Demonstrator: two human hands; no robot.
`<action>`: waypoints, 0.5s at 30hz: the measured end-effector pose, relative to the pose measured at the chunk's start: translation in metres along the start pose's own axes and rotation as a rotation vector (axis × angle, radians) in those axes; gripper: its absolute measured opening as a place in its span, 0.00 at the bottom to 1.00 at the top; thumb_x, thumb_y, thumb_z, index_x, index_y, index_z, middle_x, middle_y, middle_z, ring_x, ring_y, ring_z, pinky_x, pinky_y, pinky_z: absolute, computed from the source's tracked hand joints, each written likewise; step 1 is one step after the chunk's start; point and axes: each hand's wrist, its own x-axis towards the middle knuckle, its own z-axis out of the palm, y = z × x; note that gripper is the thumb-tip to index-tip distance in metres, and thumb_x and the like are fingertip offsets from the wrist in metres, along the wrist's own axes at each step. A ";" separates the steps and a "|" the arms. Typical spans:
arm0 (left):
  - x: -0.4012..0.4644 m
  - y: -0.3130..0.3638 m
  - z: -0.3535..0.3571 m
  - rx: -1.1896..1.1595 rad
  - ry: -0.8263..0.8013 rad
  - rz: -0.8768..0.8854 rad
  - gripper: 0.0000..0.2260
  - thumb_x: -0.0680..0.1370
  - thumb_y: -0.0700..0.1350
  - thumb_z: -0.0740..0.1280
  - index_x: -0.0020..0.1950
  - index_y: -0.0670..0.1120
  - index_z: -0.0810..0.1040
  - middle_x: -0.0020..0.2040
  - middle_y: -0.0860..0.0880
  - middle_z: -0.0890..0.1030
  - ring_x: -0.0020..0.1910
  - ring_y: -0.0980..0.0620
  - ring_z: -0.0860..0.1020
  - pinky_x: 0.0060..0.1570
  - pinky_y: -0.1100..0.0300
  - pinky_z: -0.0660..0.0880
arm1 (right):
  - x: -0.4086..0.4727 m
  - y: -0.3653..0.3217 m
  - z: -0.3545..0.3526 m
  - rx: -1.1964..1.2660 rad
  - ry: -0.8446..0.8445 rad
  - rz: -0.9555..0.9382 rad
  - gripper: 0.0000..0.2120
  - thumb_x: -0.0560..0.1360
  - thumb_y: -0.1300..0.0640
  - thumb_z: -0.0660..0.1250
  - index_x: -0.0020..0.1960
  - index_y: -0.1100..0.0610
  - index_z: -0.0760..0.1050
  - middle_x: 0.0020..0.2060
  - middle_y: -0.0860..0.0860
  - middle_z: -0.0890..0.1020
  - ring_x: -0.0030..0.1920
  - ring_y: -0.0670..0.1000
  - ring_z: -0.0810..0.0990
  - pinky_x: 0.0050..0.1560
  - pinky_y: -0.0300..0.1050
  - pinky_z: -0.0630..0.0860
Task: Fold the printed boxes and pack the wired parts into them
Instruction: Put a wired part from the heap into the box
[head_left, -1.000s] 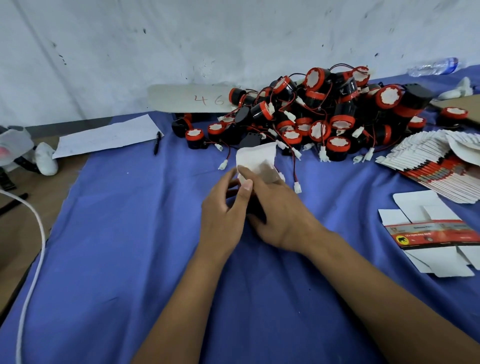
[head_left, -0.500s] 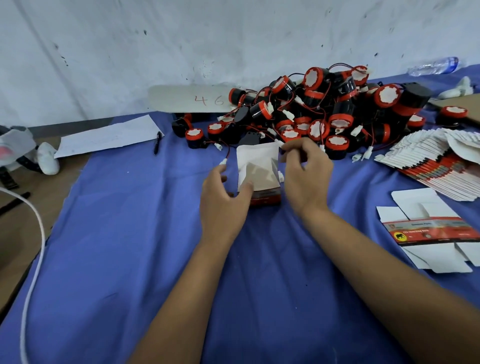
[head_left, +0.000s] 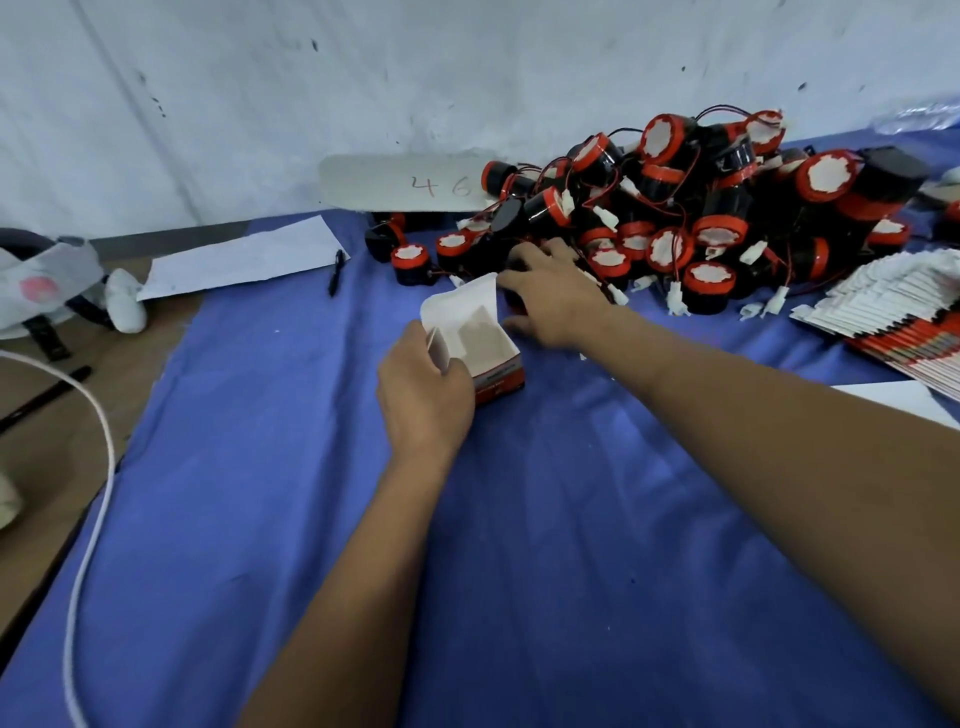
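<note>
So one box (head_left: 480, 343) is folded up and standing open-topped at frame center on the blue cloth (head_left: 519, 571), left hand (head_left: 423, 395) gripping its near side, nothing inside it as far as I can see. The right hand (head_left: 558, 296) is up at the pile of wired parts (head_left: 675, 218) in the upper right, fingers curled, but can't tell if it's actually got one. Looks pretty early to me: huge pile left, plus a stack of flat boxes (head_left: 893, 317) at the right edge.
</note>
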 end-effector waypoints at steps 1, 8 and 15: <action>-0.001 0.000 -0.001 -0.011 -0.004 0.003 0.05 0.74 0.36 0.63 0.49 0.42 0.74 0.39 0.52 0.76 0.42 0.45 0.74 0.34 0.57 0.65 | -0.003 -0.001 0.002 0.001 0.041 0.027 0.27 0.76 0.42 0.71 0.72 0.50 0.71 0.72 0.56 0.64 0.70 0.64 0.61 0.69 0.58 0.69; -0.012 -0.007 -0.013 -0.070 -0.008 0.004 0.08 0.74 0.36 0.62 0.51 0.42 0.76 0.40 0.48 0.79 0.42 0.44 0.78 0.40 0.48 0.75 | -0.032 0.021 0.017 0.269 0.341 0.411 0.29 0.73 0.49 0.76 0.63 0.62 0.66 0.60 0.61 0.73 0.57 0.64 0.74 0.51 0.55 0.72; -0.015 -0.007 -0.011 -0.098 0.023 0.020 0.03 0.74 0.35 0.62 0.46 0.40 0.72 0.38 0.49 0.76 0.39 0.45 0.74 0.36 0.50 0.71 | -0.051 0.019 -0.002 1.278 0.549 0.556 0.16 0.78 0.54 0.70 0.62 0.57 0.71 0.50 0.53 0.80 0.44 0.53 0.82 0.39 0.46 0.81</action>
